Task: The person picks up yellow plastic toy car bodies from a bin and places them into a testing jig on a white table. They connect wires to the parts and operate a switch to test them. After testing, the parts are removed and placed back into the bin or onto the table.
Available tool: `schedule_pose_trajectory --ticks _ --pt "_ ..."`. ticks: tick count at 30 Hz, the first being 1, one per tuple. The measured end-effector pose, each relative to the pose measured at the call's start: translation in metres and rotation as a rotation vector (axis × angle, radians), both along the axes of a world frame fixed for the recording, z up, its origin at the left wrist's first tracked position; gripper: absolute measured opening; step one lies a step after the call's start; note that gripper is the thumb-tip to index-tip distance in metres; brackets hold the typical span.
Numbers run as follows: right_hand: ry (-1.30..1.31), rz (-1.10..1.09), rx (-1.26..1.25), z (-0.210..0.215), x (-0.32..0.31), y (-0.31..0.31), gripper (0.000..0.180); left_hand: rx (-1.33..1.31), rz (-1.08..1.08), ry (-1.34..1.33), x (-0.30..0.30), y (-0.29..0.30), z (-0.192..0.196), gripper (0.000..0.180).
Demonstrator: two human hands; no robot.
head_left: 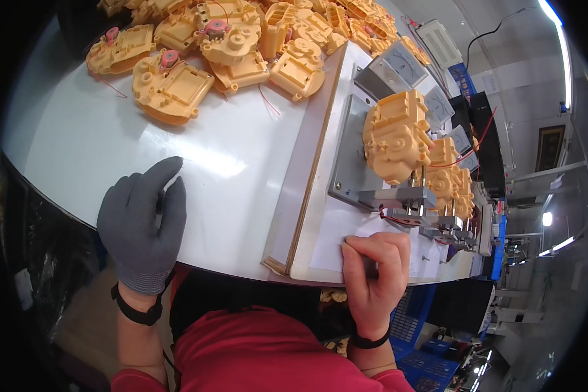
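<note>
My left hand point(144, 225), in a grey glove, rests flat on the white table point(98, 130) near its front edge, holding nothing. My bare right hand point(374, 274) is curled into a fist on the white board point(333, 228) in front of a metal fixture point(402, 196); a thin dark object seems to sit inside the fingers, but I cannot make it out. A yellow plastic housing point(395, 137) is seated upright in the fixture, with red wires by the clamps point(405, 215) just beyond my knuckles.
A heap of yellow plastic housings point(228, 39) with red parts and wires fills the far side of the table. Analogue meters point(405, 65) stand behind the fixture, and more yellow housings point(454, 183) sit in fixtures to the right. Blue crates point(431, 366) lie below.
</note>
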State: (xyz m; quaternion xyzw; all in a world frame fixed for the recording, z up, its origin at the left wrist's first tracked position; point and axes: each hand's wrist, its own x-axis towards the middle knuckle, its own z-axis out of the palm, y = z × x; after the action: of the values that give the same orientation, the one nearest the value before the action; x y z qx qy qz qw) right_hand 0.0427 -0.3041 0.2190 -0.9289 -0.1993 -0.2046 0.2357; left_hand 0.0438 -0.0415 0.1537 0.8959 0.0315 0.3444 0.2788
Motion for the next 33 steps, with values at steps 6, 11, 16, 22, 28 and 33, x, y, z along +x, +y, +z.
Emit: schedule_pose_trajectory --ticks 6,11,16,22,28,33 --pt "-0.005 -0.016 -0.005 -0.0004 -0.0014 0.0005 0.025 0.005 -0.004 -0.009 0.0003 0.0000 -0.0004 0.025" --pt "-0.012 -0.018 -0.003 -0.0002 -0.0014 0.0014 0.024 0.007 -0.008 -0.018 0.0003 0.0003 -0.0003 0.024" --pt "-0.027 -0.011 -0.004 -0.0007 -0.0008 0.0009 0.024 0.000 -0.008 -0.016 0.0003 0.0001 -0.0006 0.024" --pt "-0.044 0.000 -0.003 -0.0021 -0.0001 -0.0002 0.023 -0.015 -0.011 -0.013 0.0001 -0.0003 0.0000 0.025" --pt "-0.045 0.000 0.000 -0.0018 -0.0001 0.0005 0.023 -0.016 -0.012 -0.015 0.0000 0.0000 -0.0005 0.025" --pt "-0.046 -0.002 0.002 -0.0014 0.0003 0.0009 0.023 -0.014 -0.005 -0.007 0.0000 -0.0001 -0.0009 0.025"
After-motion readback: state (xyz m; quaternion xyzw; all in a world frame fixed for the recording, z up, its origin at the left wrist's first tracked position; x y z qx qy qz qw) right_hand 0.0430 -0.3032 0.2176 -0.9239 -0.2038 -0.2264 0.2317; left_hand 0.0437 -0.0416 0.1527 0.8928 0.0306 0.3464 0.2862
